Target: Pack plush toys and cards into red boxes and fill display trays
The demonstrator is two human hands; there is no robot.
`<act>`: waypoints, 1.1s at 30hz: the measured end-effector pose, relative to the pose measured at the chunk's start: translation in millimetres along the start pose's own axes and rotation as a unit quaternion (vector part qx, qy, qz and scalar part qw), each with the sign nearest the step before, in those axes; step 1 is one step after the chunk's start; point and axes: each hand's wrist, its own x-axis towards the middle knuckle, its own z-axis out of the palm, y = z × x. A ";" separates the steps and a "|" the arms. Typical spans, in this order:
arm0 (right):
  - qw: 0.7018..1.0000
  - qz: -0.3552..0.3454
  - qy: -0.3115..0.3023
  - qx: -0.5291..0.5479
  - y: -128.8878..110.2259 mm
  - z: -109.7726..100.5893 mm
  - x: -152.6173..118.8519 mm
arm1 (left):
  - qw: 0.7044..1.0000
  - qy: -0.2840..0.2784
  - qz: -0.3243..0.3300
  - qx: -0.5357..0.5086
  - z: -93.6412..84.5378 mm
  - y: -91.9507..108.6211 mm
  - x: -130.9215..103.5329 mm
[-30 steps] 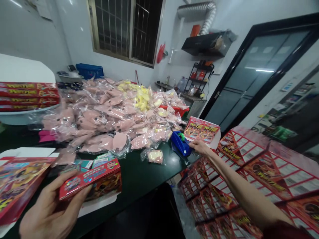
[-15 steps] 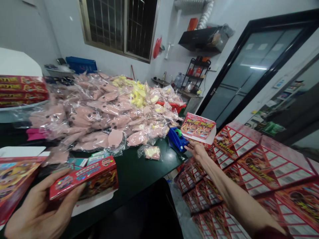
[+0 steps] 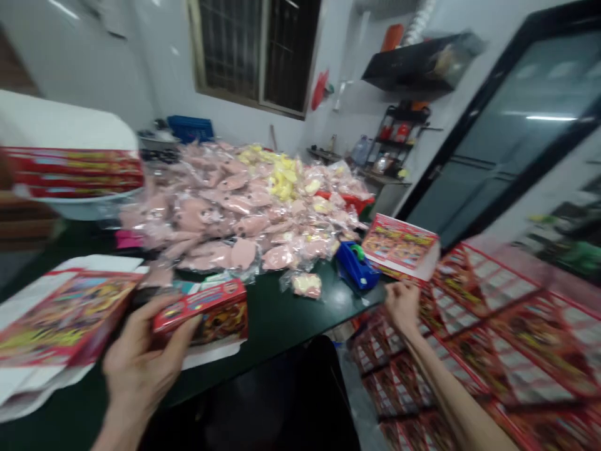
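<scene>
**Small box in my left grip, right hand out by the red stacks**

My left hand (image 3: 141, 360) has its grip closed around a small red box (image 3: 204, 313), thumb under the near face and fingers over the end, holding it low over the dark surface (image 3: 282, 319). My right hand (image 3: 402, 304) is stretched out beyond the surface's edge, just below a flat red carton (image 3: 399, 244) that sits beside the blue tape dispenser (image 3: 355, 266); the blur hides whether that grip is wide or closed. A heap of bagged pink and yellow toys (image 3: 244, 207) lies behind. To do this well, I judge I should keep the small box level and pinched firmly, and steady my head so the far hand lands cleanly
</scene>
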 end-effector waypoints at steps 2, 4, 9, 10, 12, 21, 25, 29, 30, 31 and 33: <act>0.998 -0.062 0.021 0.026 -18.2 2.8 -26.7 | 0.999 -0.029 0.027 -0.010 -2.5 6.3 -2.5; 0.987 -0.141 0.001 0.071 -49.4 13.8 -61.2 | 0.998 -0.038 0.032 -0.028 -4.2 13.3 -2.8; 0.901 -0.221 -0.171 0.331 -157.6 50.4 -151.8 | 0.997 -0.046 0.040 -0.055 -8.3 26.2 -2.3; 0.880 -0.189 -0.207 0.384 -174.9 58.0 -163.4 | 0.996 -0.050 0.040 -0.059 -8.8 27.1 -2.8; 0.843 -0.122 -0.256 0.458 -198.9 72.5 -178.3 | 0.995 -0.052 0.036 -0.070 -8.9 27.5 -4.1; 0.826 -0.029 -0.280 0.488 -213.1 98.9 -190.0 | 0.993 -0.063 0.036 -0.090 -9.4 27.7 -4.8; 0.834 -0.024 -0.281 0.474 -214.6 98.0 -188.7 | 0.992 -0.061 0.066 -0.093 -10.5 26.2 -3.3; 0.845 -0.017 -0.286 0.452 -216.2 94.2 -185.7 | 0.982 -0.083 0.135 -0.101 -17.2 28.5 3.2; 0.848 -0.016 -0.288 0.444 -216.6 92.9 -184.8 | 0.978 -0.099 0.155 -0.101 -20.0 29.8 5.8; 0.851 -0.016 -0.291 0.436 -217.0 91.5 -183.9 | 0.972 -0.121 0.175 -0.097 -22.8 31.3 8.4; 0.856 -0.023 -0.301 0.419 -217.2 88.9 -182.1 | 0.960 -0.165 0.212 -0.084 -28.1 33.6 13.7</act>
